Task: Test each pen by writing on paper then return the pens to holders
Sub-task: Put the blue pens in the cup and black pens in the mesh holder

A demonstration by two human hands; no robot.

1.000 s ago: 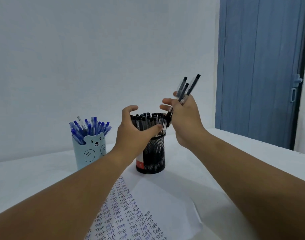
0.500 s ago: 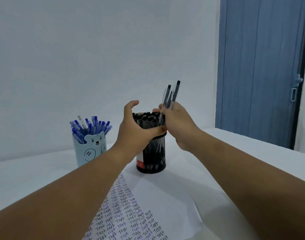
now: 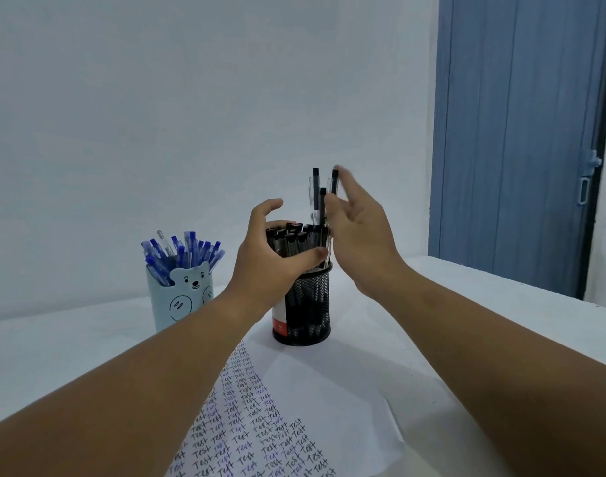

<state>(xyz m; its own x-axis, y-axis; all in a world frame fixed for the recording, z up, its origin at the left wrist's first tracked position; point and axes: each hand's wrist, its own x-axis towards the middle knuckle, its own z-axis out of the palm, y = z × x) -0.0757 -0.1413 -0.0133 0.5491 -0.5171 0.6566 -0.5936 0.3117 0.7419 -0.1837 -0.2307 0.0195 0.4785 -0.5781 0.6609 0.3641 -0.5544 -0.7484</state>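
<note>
Head view: black pens [image 3: 316, 197] upright in mesh holder [image 3: 310, 304], between hands.

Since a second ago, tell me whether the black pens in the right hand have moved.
Yes. The black pens have dropped upright into the mesh holder, and the right hand has opened.

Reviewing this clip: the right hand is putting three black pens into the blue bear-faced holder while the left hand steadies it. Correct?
Not quite. The head view shows the three black pens going into the black mesh holder, not the bear-faced holder, which stands apart to the left, full of blue pens. The right hand is at the pens, and the left hand steadies the mesh holder.
</note>
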